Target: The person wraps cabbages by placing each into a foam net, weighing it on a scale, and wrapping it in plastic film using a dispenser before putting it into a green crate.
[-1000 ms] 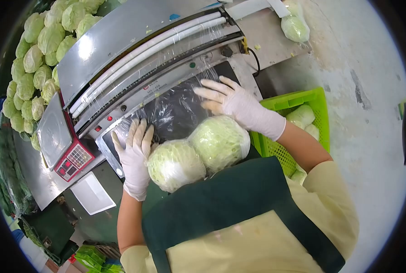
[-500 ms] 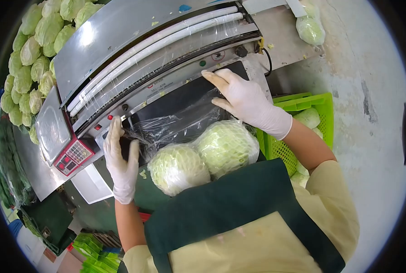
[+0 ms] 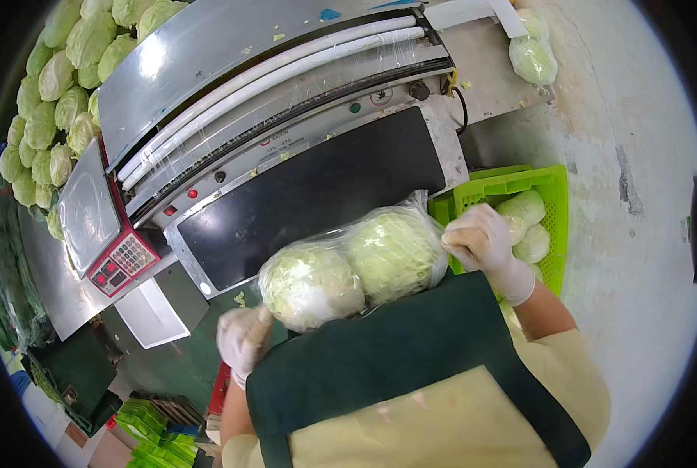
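Two pale green cabbages, the left cabbage [image 3: 311, 287] and the right cabbage [image 3: 395, 256], sit side by side in clear plastic film [image 3: 420, 204], against the front of my dark green apron [image 3: 380, 351]. My left hand [image 3: 245, 341], in a white glove, is closed at the lower left end of the bundle, its fingers curled on the film's edge. At the right end my right hand [image 3: 485, 246], also gloved, is closed on the film beside the right cabbage. The pinched film is mostly hidden by the fingers.
Beyond the cabbages lies the wrapping machine's black plate [image 3: 309, 199], with film rollers [image 3: 270, 90] behind it. A scale [image 3: 118, 265] stands left, near piled cabbages [image 3: 71, 109]. A green crate [image 3: 555, 226] holding cabbages is at right. A white tray [image 3: 152, 312] sits below the scale.
Both hands have come back from the black plate to the two ends of the bundle and closed. The loose film over the plate has been drawn in around the cabbages.
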### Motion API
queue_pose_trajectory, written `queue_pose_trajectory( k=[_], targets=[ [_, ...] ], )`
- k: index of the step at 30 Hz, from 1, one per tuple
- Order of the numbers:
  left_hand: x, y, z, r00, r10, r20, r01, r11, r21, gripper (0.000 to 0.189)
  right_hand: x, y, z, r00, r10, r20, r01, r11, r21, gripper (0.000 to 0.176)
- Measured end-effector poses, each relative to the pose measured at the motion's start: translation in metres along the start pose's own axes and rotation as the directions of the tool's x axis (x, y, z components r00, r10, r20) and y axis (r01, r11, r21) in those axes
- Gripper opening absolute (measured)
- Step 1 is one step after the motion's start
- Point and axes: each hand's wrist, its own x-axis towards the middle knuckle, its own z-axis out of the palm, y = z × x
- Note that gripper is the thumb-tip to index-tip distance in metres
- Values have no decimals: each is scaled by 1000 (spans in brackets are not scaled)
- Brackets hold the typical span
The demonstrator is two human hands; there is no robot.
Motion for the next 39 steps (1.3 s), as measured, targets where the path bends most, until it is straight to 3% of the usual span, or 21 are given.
queue_pose_trajectory(
  k=[2, 4, 5, 6, 7, 9, 11, 12, 13, 16, 18, 20, 23, 24, 28, 29, 31, 33, 35, 38, 39],
  targets=[
    [-36, 2, 0, 986, -144, 87, 153, 982, -115, 38, 6, -8, -19, 961, 240, 141, -271, 921, 281, 19],
    [-70, -5, -1, 919, -393, 39, 392, 897, -204, 33, 0, 2, -37, 861, 455, 227, -500, 679, 537, 18],
    [-75, -9, -1, 835, -550, -22, 523, 805, -278, 33, 1, 12, -45, 822, 545, 165, -528, 622, 578, 22],
    [-48, -13, -12, 840, -532, -108, 472, 813, -341, 34, 12, 18, -53, 771, 628, 100, -540, 564, 625, 27],
    [-16, -19, -23, 833, -518, -195, 415, 818, -398, 36, 31, 13, -53, 734, 677, -52, -530, 619, 580, 33],
    [44, -13, -6, 768, -587, -257, 389, 746, -540, 49, 60, 1, -28, 874, 476, -95, -319, 710, 628, 37],
    [36, 3, 14, 879, -474, -49, 351, 715, -605, 62, 51, -4, 11, 902, 343, 261, -431, 685, 587, 40],
    [33, 6, 31, 919, -392, 40, 326, 699, -637, 69, 35, -18, 27, 835, 461, 300, -487, 367, 793, 42],
    [33, 9, 45, 945, -302, 122, 303, 680, -667, 76, 20, -34, 40, 758, 532, 377, -446, 2, 895, 44],
    [8, 26, 69, 885, -453, 110, 292, 355, -888, 85, -9, -63, 64, 718, 644, 264, -202, -169, 965, 49],
    [8, 45, 68, 897, -430, 104, 309, 442, -842, 91, -26, -86, 60, 595, 714, 369, -136, -363, 922, 52],
    [12, 22, 69, 980, -141, 138, 197, 717, -669, 97, -37, -93, 53, 449, 768, 457, -69, -480, 875, 51],
    [60, 55, 81, 990, 10, 141, 76, 803, -591, 100, -74, -71, 69, 561, 692, 454, 252, -666, 702, 47],
    [68, 66, 93, 989, 7, 146, 88, 766, -637, 104, -79, -64, 72, 456, 780, 428, 395, -608, 689, 46],
    [101, 104, 105, 963, -36, 268, 260, 395, -881, 98, -113, -58, 39, 447, 834, 322, 492, -530, 690, 47],
    [113, 110, 109, 881, -278, 383, 440, 181, -880, 88, -124, -58, 37, 433, 861, 265, 491, -472, 732, 46],
    [125, 123, 124, 952, -162, 258, 301, 353, -886, 76, -149, -62, 42, 365, 919, 150, 489, -326, 809, 46],
    [120, 141, 157, 912, 205, 355, 188, 559, -807, 69, -163, -64, 43, 283, 952, 120, 565, -266, 781, 45],
    [94, 183, 193, 955, -27, 296, 251, 607, -754, 69, -197, -46, 64, 123, 982, 145, 731, -188, 656, 52],
    [95, 219, 223, 938, 249, 239, -30, 750, -661, 75, -230, -39, 38, -65, 988, 141, 780, -38, 625, 65],
    [99, 237, 222, 907, 336, 254, -110, 771, -628, 79, -240, -37, 21, -29, 993, 115, 813, -43, 580, 77]
  ],
)
